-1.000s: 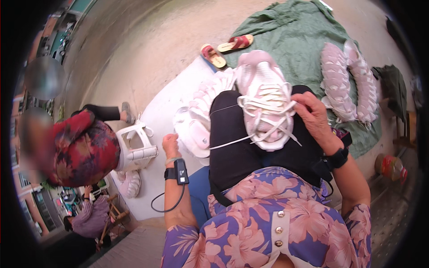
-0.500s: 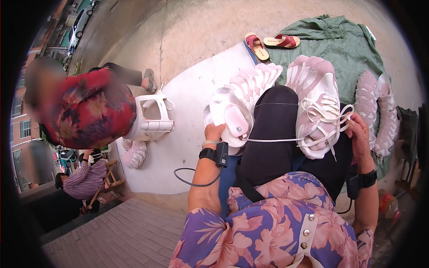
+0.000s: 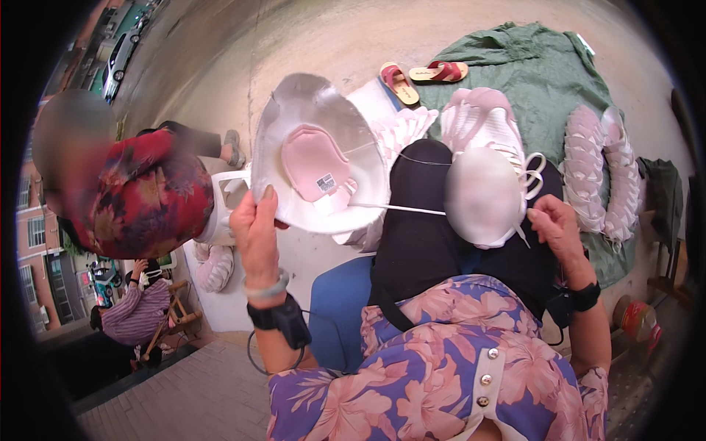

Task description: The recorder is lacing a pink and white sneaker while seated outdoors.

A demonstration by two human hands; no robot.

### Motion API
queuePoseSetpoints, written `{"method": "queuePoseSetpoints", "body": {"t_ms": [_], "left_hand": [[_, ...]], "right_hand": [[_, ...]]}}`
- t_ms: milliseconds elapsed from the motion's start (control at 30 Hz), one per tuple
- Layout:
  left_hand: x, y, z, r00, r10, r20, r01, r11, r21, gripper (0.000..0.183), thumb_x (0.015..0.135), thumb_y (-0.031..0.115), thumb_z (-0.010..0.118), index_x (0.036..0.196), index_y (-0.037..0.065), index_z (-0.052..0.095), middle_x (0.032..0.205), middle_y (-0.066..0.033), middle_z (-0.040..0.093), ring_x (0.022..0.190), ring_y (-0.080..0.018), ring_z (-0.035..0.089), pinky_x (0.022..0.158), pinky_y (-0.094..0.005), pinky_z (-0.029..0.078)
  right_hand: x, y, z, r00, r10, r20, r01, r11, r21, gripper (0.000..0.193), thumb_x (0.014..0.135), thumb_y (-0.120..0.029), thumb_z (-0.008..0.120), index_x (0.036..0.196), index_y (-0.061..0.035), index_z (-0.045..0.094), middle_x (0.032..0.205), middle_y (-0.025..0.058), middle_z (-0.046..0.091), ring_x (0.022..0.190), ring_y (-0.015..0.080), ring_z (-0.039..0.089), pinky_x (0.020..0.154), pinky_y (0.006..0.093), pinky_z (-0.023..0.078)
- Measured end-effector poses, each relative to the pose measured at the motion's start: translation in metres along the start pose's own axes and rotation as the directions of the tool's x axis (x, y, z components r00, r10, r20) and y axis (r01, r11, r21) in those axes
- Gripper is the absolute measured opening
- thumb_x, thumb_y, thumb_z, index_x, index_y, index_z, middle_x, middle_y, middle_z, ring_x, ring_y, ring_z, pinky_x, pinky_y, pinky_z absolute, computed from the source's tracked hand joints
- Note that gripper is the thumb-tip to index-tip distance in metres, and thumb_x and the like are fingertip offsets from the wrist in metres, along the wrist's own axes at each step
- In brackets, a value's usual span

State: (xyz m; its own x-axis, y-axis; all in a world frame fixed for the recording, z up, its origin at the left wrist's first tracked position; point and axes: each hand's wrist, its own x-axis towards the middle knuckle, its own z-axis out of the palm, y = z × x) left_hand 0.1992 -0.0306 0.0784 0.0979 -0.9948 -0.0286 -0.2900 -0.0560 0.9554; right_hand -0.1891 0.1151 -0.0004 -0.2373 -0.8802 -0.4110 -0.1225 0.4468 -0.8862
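Observation:
My left hand [image 3: 257, 228] grips the edge of a raised shoe upper [image 3: 360, 154], with a silvery inside and a pink padded tongue [image 3: 312, 162]. A taut white shoelace [image 3: 412, 209] runs from this upper across my lap. On my black-trousered legs lies a stack of pink-and-white shoe uppers [image 3: 482, 121], toe end away from me; its near end is blurred. Beside that stack my right hand [image 3: 555, 228] is closed, thumb and fingers pinched at a white lace whose loops [image 3: 533, 175] stand out at the side. Its exact grip is partly hidden.
Nested shoe uppers [image 3: 585, 169] lie on a green cloth [image 3: 515, 62] at the right. Red sandals [image 3: 441, 70] stand ahead. To the left, a person in a red floral top [image 3: 147, 195] sits on a white stool [image 3: 228, 198]. More uppers [image 3: 213, 266] lie near that stool.
My left hand has lifted the shoe upper up and left off its pile, turning its inside toward me. My right hand has shifted slightly left and nearer the stack's end.

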Motion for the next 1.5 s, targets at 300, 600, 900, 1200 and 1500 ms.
{"method": "queuePoseSetpoints", "body": {"t_ms": [300, 600, 900, 1200, 1500], "left_hand": [[-0.014, 0.019, 0.063, 0.945, 0.063, 0.320, -0.124, 0.977, 0.173, 0.027, 0.089, 0.015, 0.054, 0.067, 0.003, 0.046, 0.052, 0.0035, 0.044, 0.048, -0.0024, 0.039, 0.042, -0.0202, 0.034], [-0.034, -0.020, 0.070, 0.963, -0.095, 0.253, 0.070, 0.992, 0.106, 0.049, 0.088, 0.046, 0.052, 0.111, 0.002, 0.050, 0.086, -0.0037, 0.057, 0.068, -0.0065, 0.048, 0.060, -0.0189, 0.039], [-0.054, -0.026, 0.073, 0.883, -0.102, 0.459, 0.262, 0.917, -0.301, 0.070, 0.082, 0.044, 0.061, 0.127, -0.001, 0.033, 0.103, -0.0121, 0.060, 0.092, -0.0172, 0.060, 0.076, -0.0272, 0.051], [-0.100, 0.021, 0.122, 0.525, 0.135, 0.841, -0.334, 0.941, 0.058, 0.072, 0.072, 0.002, 0.065, 0.131, 0.003, 0.025, 0.079, -0.0073, 0.059, 0.074, -0.0134, 0.058, 0.071, -0.0264, 0.045], [-0.098, 0.010, 0.187, 0.284, 0.299, 0.911, -0.494, 0.860, -0.128, 0.049, 0.075, -0.004, 0.055, 0.121, 0.001, 0.039, 0.084, -0.0108, 0.058, 0.079, -0.0188, 0.060, 0.071, -0.0264, 0.046]], "right_hand": [[0.006, -0.006, 0.020, 0.928, -0.371, 0.032, 0.323, 0.757, -0.568, 0.032, 0.082, -0.035, 0.056, 0.083, -0.0030, 0.056, 0.061, 0.0158, 0.058, 0.058, 0.0334, 0.058, 0.053, 0.0409, 0.044], [0.026, 0.006, 0.019, 0.920, -0.391, -0.029, 0.323, 0.797, -0.510, 0.036, 0.085, -0.037, 0.051, 0.083, -0.0013, 0.054, 0.068, 0.0188, 0.060, 0.069, 0.0372, 0.059, 0.062, 0.0436, 0.044], [0.025, 0.005, 0.019, 0.964, -0.265, -0.007, 0.242, 0.891, -0.384, 0.043, 0.084, -0.043, 0.050, 0.088, -0.0002, 0.054, 0.073, 0.0186, 0.061, 0.073, 0.0360, 0.060, 0.065, 0.0427, 0.045], [-0.002, -0.006, 0.018, 0.906, -0.413, -0.093, 0.313, 0.800, -0.511, 0.030, 0.081, -0.032, 0.052, 0.081, -0.0024, 0.056, 0.071, 0.0162, 0.060, 0.070, 0.0344, 0.060, 0.063, 0.0416, 0.045], [-0.025, 0.012, 0.022, 0.985, -0.148, -0.090, 0.172, 0.897, 0.407, 0.039, 0.083, -0.016, 0.060, 0.116, 0.0006, 0.044, 0.085, 0.0068, 0.057, 0.073, 0.0102, 0.053, 0.063, 0.0246, 0.044]]}}
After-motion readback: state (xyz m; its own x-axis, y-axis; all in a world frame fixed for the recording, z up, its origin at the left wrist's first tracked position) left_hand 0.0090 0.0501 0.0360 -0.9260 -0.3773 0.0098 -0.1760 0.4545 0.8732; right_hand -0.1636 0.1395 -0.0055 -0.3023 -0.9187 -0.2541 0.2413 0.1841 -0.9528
